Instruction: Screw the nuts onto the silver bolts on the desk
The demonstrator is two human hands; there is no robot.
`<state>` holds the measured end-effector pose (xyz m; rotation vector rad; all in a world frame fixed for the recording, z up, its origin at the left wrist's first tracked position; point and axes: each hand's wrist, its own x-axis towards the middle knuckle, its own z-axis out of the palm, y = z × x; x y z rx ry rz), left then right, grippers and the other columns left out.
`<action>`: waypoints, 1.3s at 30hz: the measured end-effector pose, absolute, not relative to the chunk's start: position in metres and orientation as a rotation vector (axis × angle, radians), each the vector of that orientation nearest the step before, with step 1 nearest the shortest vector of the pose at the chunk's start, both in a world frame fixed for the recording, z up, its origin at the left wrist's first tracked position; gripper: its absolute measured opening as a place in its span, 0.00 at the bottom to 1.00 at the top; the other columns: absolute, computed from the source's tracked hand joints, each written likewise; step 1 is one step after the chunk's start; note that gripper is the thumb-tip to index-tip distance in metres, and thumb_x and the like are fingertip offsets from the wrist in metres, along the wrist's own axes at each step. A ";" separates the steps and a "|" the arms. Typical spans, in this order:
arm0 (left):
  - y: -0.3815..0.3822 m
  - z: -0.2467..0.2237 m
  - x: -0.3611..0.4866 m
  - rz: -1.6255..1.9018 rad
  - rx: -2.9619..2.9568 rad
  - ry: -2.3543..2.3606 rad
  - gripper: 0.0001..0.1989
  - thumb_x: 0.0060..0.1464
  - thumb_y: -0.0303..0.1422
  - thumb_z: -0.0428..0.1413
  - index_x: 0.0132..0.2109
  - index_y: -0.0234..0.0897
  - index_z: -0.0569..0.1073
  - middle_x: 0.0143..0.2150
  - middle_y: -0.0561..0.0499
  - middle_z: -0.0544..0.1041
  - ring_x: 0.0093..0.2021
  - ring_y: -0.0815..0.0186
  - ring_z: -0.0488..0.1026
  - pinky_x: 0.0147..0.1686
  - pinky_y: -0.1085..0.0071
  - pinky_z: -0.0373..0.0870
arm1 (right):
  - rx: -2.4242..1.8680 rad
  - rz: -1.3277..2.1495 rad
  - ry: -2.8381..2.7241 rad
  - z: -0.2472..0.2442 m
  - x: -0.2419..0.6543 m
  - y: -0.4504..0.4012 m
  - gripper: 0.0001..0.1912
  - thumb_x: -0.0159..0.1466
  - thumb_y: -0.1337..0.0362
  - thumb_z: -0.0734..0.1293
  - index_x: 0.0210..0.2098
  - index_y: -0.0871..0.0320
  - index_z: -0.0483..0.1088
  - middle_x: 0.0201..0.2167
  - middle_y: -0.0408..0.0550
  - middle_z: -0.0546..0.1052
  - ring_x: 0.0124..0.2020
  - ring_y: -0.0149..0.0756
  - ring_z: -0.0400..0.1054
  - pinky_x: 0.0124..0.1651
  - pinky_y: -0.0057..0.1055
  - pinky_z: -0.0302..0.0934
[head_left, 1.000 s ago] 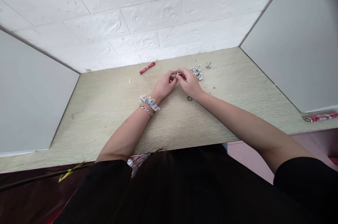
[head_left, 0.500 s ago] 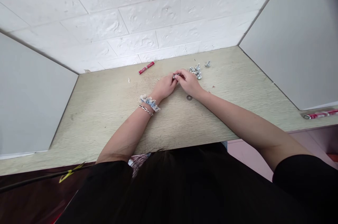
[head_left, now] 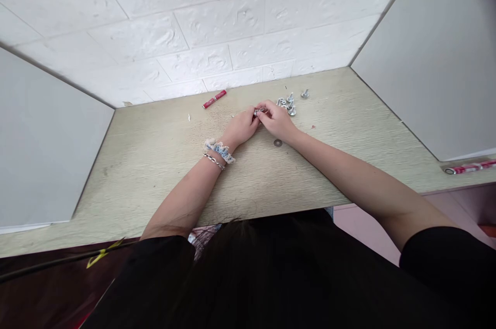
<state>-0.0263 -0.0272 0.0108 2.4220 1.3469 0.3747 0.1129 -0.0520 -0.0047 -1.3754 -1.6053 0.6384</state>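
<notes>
Pinching a small metal piece between them, the left hand and right hand share a fingertip grip, neither nearer; can't tell its long axis (tiny thing). Bolts sit just beyond the right hand on the pale surface, washer bodyward, white wall behind.

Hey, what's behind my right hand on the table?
Just behind your right hand, small metal fasteners sit clustered. Whether more lie where the hand blocks the view, I can't tell.

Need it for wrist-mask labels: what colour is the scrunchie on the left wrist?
Scrunchie: light blue with cream, lacy edging; head view.
</notes>
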 end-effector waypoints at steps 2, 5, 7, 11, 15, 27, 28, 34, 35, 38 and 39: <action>-0.028 0.011 -0.026 0.369 2.418 1.354 0.17 0.65 0.38 0.40 0.51 0.34 0.67 0.45 0.41 0.77 0.43 0.54 0.74 0.40 0.61 0.67 | -1.361 0.641 -1.606 -0.005 0.113 -0.052 0.10 0.59 0.66 0.61 0.40 0.58 0.69 0.39 0.48 0.78 0.34 0.35 0.69 0.45 0.37 0.62; -0.029 0.012 -0.026 0.367 2.413 1.362 0.17 0.65 0.38 0.40 0.50 0.34 0.67 0.43 0.41 0.77 0.42 0.55 0.74 0.40 0.61 0.67 | -1.323 0.664 -1.589 -0.007 0.114 -0.051 0.10 0.59 0.67 0.61 0.41 0.57 0.67 0.39 0.47 0.77 0.32 0.34 0.68 0.43 0.36 0.62; -0.029 0.013 -0.025 0.364 2.411 1.368 0.16 0.65 0.39 0.41 0.49 0.34 0.67 0.42 0.41 0.77 0.41 0.55 0.74 0.39 0.62 0.67 | -1.299 0.694 -1.573 -0.010 0.114 -0.050 0.09 0.59 0.68 0.60 0.40 0.56 0.65 0.39 0.46 0.77 0.32 0.33 0.68 0.43 0.35 0.62; -0.027 0.012 -0.025 0.374 2.403 1.376 0.15 0.65 0.39 0.41 0.47 0.35 0.67 0.41 0.43 0.77 0.40 0.57 0.74 0.38 0.64 0.66 | -1.286 0.749 -1.554 -0.014 0.116 -0.047 0.06 0.60 0.66 0.61 0.38 0.56 0.64 0.35 0.45 0.75 0.33 0.34 0.67 0.43 0.35 0.61; -0.027 0.012 -0.025 0.371 2.404 1.383 0.16 0.66 0.41 0.40 0.45 0.36 0.68 0.40 0.43 0.77 0.39 0.58 0.73 0.38 0.64 0.65 | -1.340 0.783 -1.562 -0.011 0.117 -0.047 0.06 0.63 0.61 0.60 0.35 0.56 0.64 0.32 0.45 0.74 0.33 0.35 0.66 0.42 0.35 0.59; -0.030 0.014 -0.025 0.322 2.481 1.331 0.17 0.65 0.41 0.41 0.49 0.36 0.68 0.42 0.43 0.78 0.41 0.57 0.74 0.40 0.63 0.66 | -1.441 0.657 -1.687 0.001 0.118 -0.051 0.19 0.67 0.54 0.56 0.22 0.56 0.54 0.21 0.41 0.63 0.27 0.31 0.58 0.34 0.31 0.51; -0.030 0.014 -0.025 0.315 2.488 1.328 0.17 0.65 0.41 0.42 0.49 0.36 0.68 0.42 0.43 0.78 0.41 0.57 0.75 0.40 0.63 0.66 | -1.436 0.657 -1.694 0.001 0.118 -0.050 0.20 0.67 0.53 0.56 0.22 0.56 0.55 0.21 0.41 0.63 0.27 0.31 0.58 0.34 0.31 0.50; -0.030 0.011 -0.025 0.290 2.514 1.334 0.18 0.64 0.41 0.43 0.52 0.35 0.66 0.42 0.43 0.79 0.41 0.56 0.75 0.40 0.63 0.67 | -1.408 0.676 -1.704 0.000 0.118 -0.050 0.25 0.66 0.45 0.55 0.21 0.56 0.55 0.20 0.41 0.62 0.26 0.31 0.56 0.34 0.31 0.49; -0.030 0.011 -0.025 0.299 2.509 1.337 0.18 0.64 0.41 0.43 0.53 0.35 0.66 0.42 0.43 0.78 0.41 0.56 0.75 0.40 0.63 0.67 | -1.417 0.678 -1.689 0.000 0.118 -0.050 0.25 0.66 0.45 0.55 0.21 0.56 0.54 0.20 0.41 0.62 0.26 0.30 0.56 0.33 0.31 0.49; -0.029 0.010 -0.025 0.331 2.483 1.321 0.18 0.64 0.42 0.44 0.53 0.35 0.65 0.42 0.44 0.78 0.42 0.56 0.75 0.40 0.64 0.67 | -1.434 0.679 -1.640 -0.001 0.118 -0.050 0.26 0.66 0.45 0.56 0.20 0.56 0.54 0.20 0.41 0.62 0.26 0.30 0.56 0.33 0.30 0.50; -0.029 0.011 -0.025 0.339 2.473 1.312 0.18 0.64 0.42 0.44 0.53 0.36 0.65 0.41 0.45 0.78 0.42 0.56 0.75 0.40 0.64 0.67 | -1.431 0.680 -1.630 -0.001 0.118 -0.050 0.26 0.66 0.44 0.56 0.20 0.56 0.54 0.20 0.41 0.62 0.27 0.30 0.56 0.33 0.30 0.50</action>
